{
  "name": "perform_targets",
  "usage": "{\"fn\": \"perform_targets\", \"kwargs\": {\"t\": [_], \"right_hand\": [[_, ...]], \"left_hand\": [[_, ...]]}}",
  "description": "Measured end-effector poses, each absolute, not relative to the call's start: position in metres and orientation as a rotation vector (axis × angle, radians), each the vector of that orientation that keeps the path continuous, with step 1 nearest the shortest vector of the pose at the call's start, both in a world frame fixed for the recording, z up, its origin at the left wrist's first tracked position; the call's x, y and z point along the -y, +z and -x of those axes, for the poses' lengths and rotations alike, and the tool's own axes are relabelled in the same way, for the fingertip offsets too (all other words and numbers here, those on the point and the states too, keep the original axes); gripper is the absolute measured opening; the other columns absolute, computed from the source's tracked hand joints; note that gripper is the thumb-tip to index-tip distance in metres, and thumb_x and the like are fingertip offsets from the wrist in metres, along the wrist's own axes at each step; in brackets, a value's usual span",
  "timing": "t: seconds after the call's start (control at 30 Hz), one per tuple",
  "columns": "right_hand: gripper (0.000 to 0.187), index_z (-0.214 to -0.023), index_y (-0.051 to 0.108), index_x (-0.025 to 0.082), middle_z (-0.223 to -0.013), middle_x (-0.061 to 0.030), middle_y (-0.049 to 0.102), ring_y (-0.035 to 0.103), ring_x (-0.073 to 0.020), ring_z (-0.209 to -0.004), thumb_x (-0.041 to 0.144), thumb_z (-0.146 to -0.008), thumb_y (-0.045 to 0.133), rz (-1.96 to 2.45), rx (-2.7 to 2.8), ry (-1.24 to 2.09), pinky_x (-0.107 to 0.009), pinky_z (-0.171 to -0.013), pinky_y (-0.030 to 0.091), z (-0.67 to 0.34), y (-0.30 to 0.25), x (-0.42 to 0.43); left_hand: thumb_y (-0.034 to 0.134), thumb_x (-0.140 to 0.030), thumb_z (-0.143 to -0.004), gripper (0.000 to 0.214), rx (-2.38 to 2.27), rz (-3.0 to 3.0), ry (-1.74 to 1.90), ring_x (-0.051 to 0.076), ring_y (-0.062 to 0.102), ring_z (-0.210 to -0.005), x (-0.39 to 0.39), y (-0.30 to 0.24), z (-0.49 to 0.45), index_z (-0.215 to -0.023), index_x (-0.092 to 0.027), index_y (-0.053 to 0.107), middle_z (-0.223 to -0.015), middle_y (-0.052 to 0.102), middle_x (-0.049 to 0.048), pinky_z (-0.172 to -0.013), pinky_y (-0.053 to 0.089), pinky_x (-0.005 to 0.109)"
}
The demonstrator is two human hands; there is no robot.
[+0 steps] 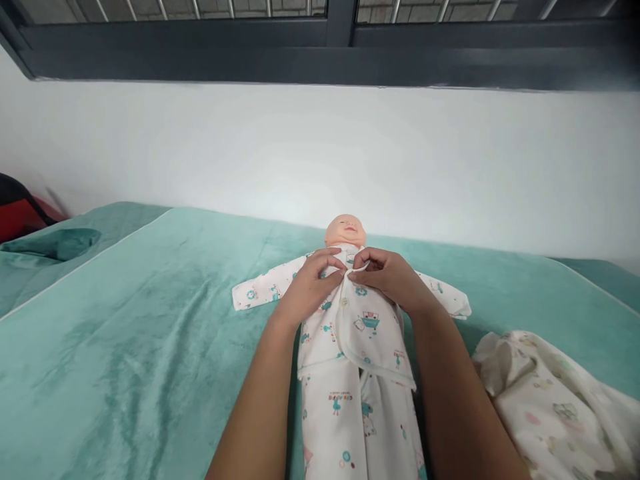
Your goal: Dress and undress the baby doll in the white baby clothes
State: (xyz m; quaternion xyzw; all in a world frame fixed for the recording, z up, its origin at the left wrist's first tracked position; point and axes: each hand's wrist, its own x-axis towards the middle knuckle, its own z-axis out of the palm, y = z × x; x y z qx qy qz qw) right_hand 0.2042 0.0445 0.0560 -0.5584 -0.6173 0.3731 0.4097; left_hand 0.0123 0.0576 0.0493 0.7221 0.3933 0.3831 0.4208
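A baby doll (346, 230) lies on its back, dressed in a white printed baby shirt (369, 323) and matching trousers (334, 427). Its sleeves stretch out to both sides. At the upper chest, my left hand (320, 277) is closed, thumb and fingers pinching the edge of the shirt front. Just beside it, my right hand (383, 273) pinches the white trim of the overlapping front flap and lifts it slightly. A small round button (345, 303) shows on the flap below my fingers. What lies between the fingertips is partly hidden.
Under the doll spreads a green plush cover (135, 333). A crumpled printed cloth (560, 407) lies at the lower right, near my right forearm. A white wall (250, 153) rises behind, below a dark window frame (200, 63). A red and black object (20, 213) sits far left.
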Motion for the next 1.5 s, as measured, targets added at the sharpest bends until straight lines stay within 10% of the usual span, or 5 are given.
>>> {"fn": "perform_targets", "kwargs": {"t": [0.9,1.23,1.5], "right_hand": [[0.006,-0.081,0.068,0.023,-0.085,0.0004,0.057,0.04,-0.0143,-0.071,0.029,-0.081,0.068,1.164,1.739,0.815,-0.031,-0.067,0.031,-0.203,0.052,-0.047],[0.032,-0.071,0.051,0.021,-0.073,0.0019,0.052,0.045,-0.0136,-0.068,0.045,-0.089,0.062,1.193,1.663,0.855,-0.03,-0.066,0.036,-0.197,0.057,-0.042],[0.016,-0.086,0.067,0.026,-0.078,0.0024,0.058,0.046,-0.013,-0.067,0.04,-0.08,0.071,1.407,2.066,0.87,-0.028,-0.058,0.035,-0.198,0.093,-0.018]], "left_hand": [[0.055,-0.021,-0.091,0.01,-1.014,-1.747,1.086,0.022,0.052,-0.131,-0.057,0.049,-0.017,-0.083,-0.022,0.061,-0.138,0.059,0.0022,-0.116,0.033,0.039],[0.057,-0.02,-0.084,0.008,-0.926,-1.627,1.06,0.026,0.056,-0.127,-0.055,0.057,-0.005,-0.087,-0.023,0.064,-0.141,0.058,0.0009,-0.108,0.044,0.043],[0.069,-0.032,-0.084,0.011,-0.783,-1.968,0.654,0.026,0.032,-0.148,-0.048,0.07,0.015,-0.092,-0.026,0.071,-0.155,0.041,-0.0002,-0.119,0.032,0.042]]}}
